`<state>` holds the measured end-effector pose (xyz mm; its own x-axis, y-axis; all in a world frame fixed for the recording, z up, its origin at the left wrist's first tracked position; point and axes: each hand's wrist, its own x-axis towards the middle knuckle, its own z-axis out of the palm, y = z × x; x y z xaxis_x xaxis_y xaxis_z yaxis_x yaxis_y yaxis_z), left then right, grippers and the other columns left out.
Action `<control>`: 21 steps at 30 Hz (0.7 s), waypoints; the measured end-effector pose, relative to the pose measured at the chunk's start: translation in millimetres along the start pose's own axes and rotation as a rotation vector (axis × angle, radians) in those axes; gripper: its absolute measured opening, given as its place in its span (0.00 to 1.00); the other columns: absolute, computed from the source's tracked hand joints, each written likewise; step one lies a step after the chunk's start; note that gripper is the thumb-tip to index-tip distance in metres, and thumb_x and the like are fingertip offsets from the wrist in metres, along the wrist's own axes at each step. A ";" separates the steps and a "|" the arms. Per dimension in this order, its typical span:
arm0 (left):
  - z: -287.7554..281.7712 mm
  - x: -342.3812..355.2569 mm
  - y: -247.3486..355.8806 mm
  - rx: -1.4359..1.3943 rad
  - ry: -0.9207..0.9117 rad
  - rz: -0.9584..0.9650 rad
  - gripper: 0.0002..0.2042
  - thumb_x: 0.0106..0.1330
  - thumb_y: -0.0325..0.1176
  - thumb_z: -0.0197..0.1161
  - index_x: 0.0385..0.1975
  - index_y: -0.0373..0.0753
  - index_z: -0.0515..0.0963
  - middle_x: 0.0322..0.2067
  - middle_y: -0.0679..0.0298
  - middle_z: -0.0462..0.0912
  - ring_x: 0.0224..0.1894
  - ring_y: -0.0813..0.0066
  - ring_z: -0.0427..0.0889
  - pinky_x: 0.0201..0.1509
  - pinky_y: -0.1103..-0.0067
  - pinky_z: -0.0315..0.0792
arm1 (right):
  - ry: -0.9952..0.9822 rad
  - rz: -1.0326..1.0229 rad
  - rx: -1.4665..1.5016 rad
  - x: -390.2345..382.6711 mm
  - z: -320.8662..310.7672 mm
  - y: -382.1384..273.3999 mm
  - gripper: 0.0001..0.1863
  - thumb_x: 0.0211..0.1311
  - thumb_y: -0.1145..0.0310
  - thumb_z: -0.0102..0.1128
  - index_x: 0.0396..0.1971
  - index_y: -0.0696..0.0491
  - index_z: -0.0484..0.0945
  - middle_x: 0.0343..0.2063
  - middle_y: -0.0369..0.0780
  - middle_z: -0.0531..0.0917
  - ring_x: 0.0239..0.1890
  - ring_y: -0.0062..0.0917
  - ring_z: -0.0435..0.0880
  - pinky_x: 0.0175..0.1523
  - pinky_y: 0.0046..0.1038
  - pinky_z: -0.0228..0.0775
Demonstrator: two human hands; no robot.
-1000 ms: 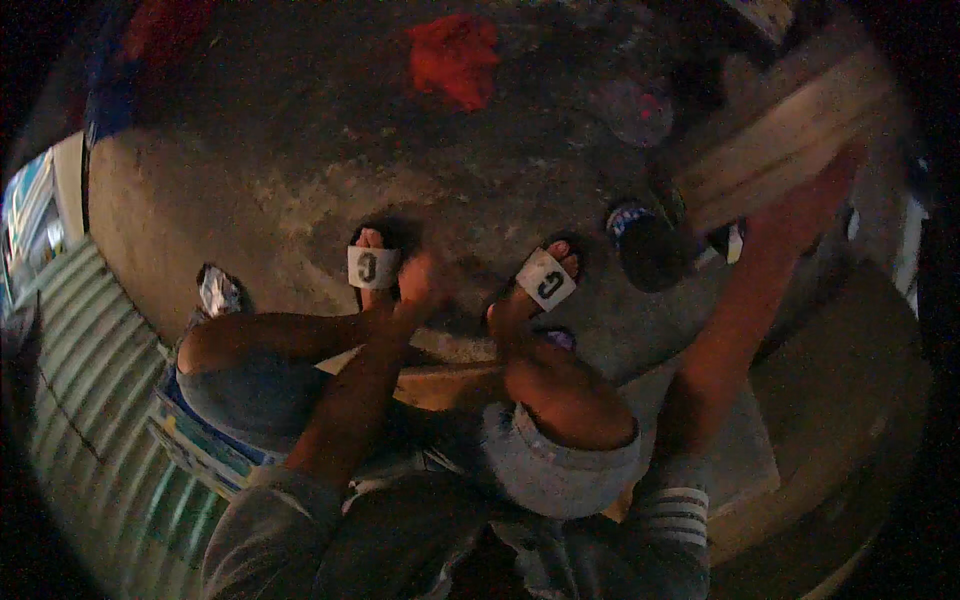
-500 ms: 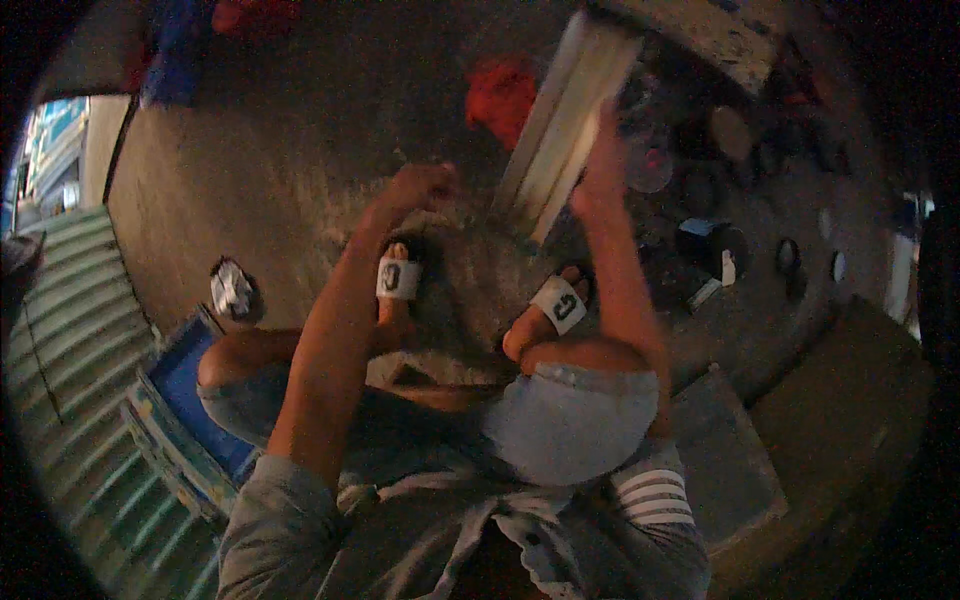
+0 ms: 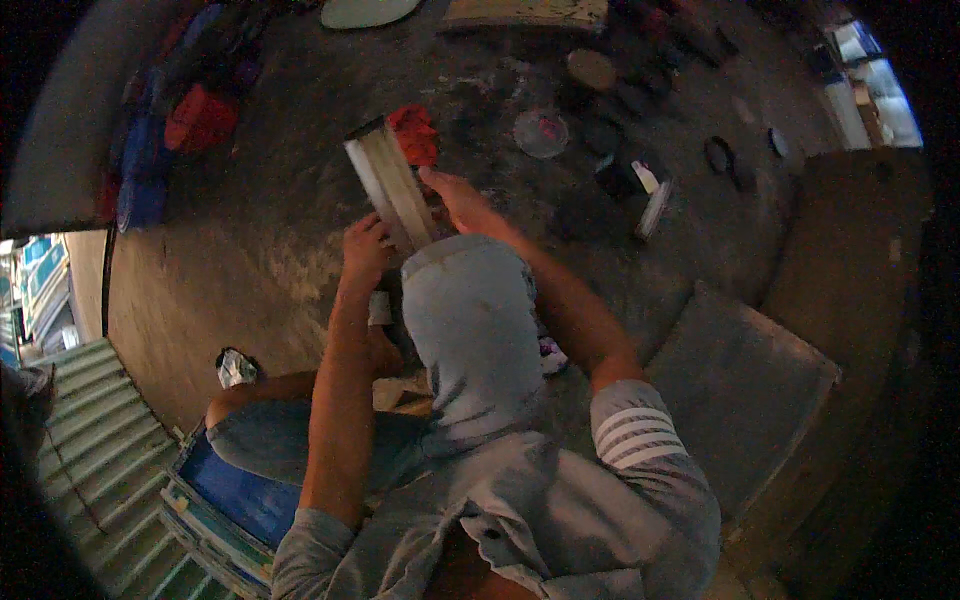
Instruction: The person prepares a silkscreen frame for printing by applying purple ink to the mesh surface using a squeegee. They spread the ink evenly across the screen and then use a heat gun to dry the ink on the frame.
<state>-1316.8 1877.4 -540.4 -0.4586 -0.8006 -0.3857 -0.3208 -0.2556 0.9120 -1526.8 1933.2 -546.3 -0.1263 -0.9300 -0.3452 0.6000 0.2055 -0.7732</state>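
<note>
A long pale profile (image 3: 400,185), ridged along its length like a metal or plastic channel, is tilted up in front of my raised right knee. My right hand (image 3: 458,200) grips its right edge, with the fingers partly hidden behind it. At its lower left edge is my left hand (image 3: 366,250), fingers curled against the side. The profile's lower end disappears behind the knee. A crumpled red cloth (image 3: 414,135) lies on the floor just beyond its upper end.
On the floor to the right are a clear round lid-like piece (image 3: 541,133), a dark box-like thing (image 3: 620,178) and a pale strip (image 3: 655,208). A flat grey board (image 3: 745,385) lies by my right side. At left are a blue crate (image 3: 240,475) and corrugated sheeting (image 3: 110,430).
The profile has come from the far right to in front of my knee, swinging its tilt leftward. My left hand has joined it. My right knee has risen, and the view has turned.
</note>
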 end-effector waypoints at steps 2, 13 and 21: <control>6.1 -2.7 8.0 -0.241 0.177 -0.253 0.14 0.64 0.32 0.60 0.47 0.34 0.77 0.45 0.60 0.78 0.42 0.65 0.79 0.44 0.68 0.77 | 0.128 -0.020 -0.303 -7.4 -19.7 4.7 0.22 0.65 0.51 0.58 0.49 0.53 0.78 0.43 0.41 0.82 0.39 0.28 0.81 0.45 0.34 0.73; -65.8 -8.1 -37.4 -0.172 0.436 -0.071 0.08 0.61 0.29 0.58 0.35 0.32 0.79 0.32 0.59 0.80 0.32 0.66 0.79 0.35 0.69 0.77 | 0.747 0.196 -0.025 -187.7 -180.2 149.5 0.15 0.60 0.61 0.65 0.40 0.55 0.76 0.25 0.37 0.80 0.27 0.20 0.78 0.32 0.26 0.73; -90.4 11.1 -104.9 0.005 0.502 -0.215 0.06 0.59 0.26 0.58 0.33 0.33 0.80 0.27 0.61 0.80 0.26 0.70 0.77 0.28 0.71 0.73 | 0.874 -0.152 -0.571 -214.4 -215.8 125.0 0.31 0.55 0.62 0.70 0.55 0.58 0.67 0.32 0.40 0.81 0.33 0.26 0.80 0.37 0.27 0.75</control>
<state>-1213.3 1846.2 -627.7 0.0695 -0.8912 -0.4483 -0.3683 -0.4405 0.8187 -1595.3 2224.0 -683.8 -0.8308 -0.4612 -0.3115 0.0978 0.4299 -0.8976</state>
